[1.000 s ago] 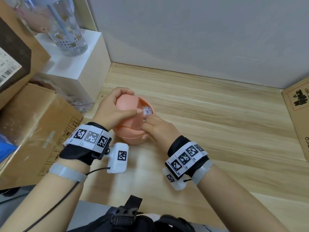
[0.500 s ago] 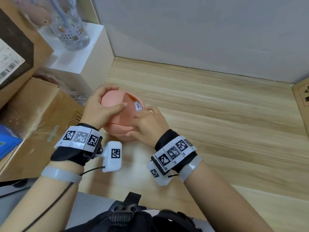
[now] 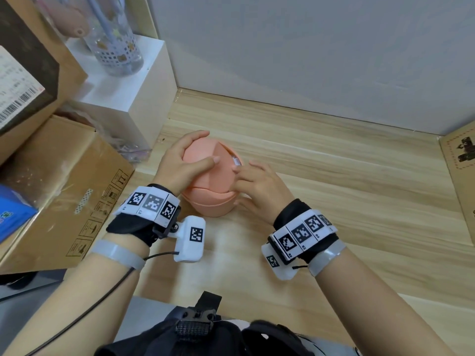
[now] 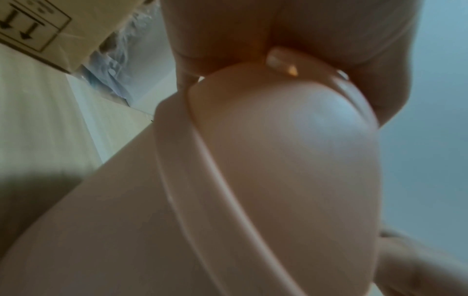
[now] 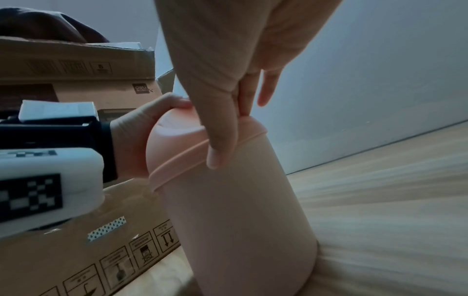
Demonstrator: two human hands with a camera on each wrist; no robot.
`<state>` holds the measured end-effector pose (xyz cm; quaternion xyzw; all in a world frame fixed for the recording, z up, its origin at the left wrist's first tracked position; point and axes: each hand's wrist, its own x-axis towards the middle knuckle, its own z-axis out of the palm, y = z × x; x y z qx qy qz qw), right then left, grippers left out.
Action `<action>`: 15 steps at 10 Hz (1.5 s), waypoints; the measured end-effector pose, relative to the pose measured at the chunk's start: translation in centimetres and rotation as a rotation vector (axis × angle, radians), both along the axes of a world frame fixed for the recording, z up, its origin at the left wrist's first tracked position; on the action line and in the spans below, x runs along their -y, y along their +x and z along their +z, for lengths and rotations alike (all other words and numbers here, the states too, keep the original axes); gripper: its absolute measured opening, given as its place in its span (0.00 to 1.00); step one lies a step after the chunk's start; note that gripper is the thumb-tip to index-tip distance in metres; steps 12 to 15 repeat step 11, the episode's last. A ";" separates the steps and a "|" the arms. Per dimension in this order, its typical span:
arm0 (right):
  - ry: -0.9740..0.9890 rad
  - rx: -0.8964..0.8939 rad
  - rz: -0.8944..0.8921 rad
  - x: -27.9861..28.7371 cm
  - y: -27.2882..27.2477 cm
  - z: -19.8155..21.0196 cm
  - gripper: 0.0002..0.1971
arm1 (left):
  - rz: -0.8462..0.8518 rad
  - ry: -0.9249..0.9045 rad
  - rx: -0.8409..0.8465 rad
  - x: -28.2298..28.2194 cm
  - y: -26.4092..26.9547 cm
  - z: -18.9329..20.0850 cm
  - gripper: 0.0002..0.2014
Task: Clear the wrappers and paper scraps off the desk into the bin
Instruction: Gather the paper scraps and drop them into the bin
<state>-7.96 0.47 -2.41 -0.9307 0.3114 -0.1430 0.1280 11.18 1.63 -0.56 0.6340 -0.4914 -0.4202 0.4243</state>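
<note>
On the near left of the wooden tabletop stands a small pink bin with a domed swing lid. The left hand grasps the lid from the left, fingers curled over the far side of the dome and the thumb laid across its top. The right hand rests against the bin's right side with fingers nearly straight and holding nothing; in the right wrist view its thumb lies down across the rim band and its fingertips touch the lid edge. A pale scrap shows at the lid's right opening, just beyond the right fingertips; it seems to be a wrapper caught in the gap, though it is too small to tell. The bin stands upright, its base on the tabletop.

Left of the bin lies a brown cardboard box with handling symbols printed on its side, touching the tabletop's left edge. Beyond it is a white block carrying a clear patterned bottle. Another cardboard box stands at the far right. A grey wall closes the far side.
</note>
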 end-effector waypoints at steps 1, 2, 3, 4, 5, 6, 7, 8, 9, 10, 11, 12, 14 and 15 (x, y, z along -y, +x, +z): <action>0.002 0.021 -0.011 -0.3 -0.3 -0.1 0.14 | -0.006 -0.023 -0.004 -0.1 -0.4 -0.1 0.28; -0.074 0.000 0.018 -0.3 -0.9 -0.2 0.11 | -0.010 -0.008 -0.033 -0.2 -0.8 -0.3 0.28; -0.134 0.031 0.019 -0.9 -2.0 -0.8 0.06 | -0.044 0.000 -0.046 -0.4 -1.4 -0.6 0.31; -0.146 0.039 -0.016 -1.7 -3.2 -0.8 0.12 | -0.074 0.001 -0.049 -0.5 -2.4 -0.8 0.32; -0.120 0.009 -0.105 -1.9 -3.5 0.5 0.27 | -0.094 0.007 -0.052 -0.4 -2.8 -0.8 0.32; -0.088 -0.109 -0.163 -2.0 -3.0 1.1 0.39 | -0.099 0.015 -0.060 -0.3 -2.9 -0.7 0.34; -0.008 -0.165 -0.188 -1.9 -2.5 1.2 0.44 | -0.112 0.023 -0.043 -0.3 -2.8 -0.5 0.35; 0.119 -0.046 -0.172 -1.5 -2.4 1.5 0.39 | -0.109 0.031 -0.030 -0.2 -2.6 -0.4 0.36; 0.272 0.144 -0.216 -1.6 -2.5 1.6 0.32 | -0.102 0.029 0.000 -0.3 -2.7 -0.2 0.36; 0.264 0.286 -0.256 -1.7 -2.4 1.1 0.32 | -0.090 0.038 -0.004 -0.2 -2.5 -0.3 0.36; 0.360 0.421 -0.341 -1.3 -2.9 1.0 0.34 | -0.053 0.071 -0.002 -0.5 -2.8 -0.3 0.37; 0.360 0.421 -0.341 -1.3 -2.9 1.0 0.34 | -0.053 0.071 -0.002 -0.5 -2.8 -0.3 0.37; 0.360 0.421 -0.341 -1.3 -2.9 1.0 0.34 | -0.053 0.071 -0.002 -0.5 -2.8 -0.3 0.37; 0.360 0.421 -0.341 -1.3 -2.9 1.0 0.34 | -0.053 0.071 -0.002 -0.5 -2.8 -0.3 0.37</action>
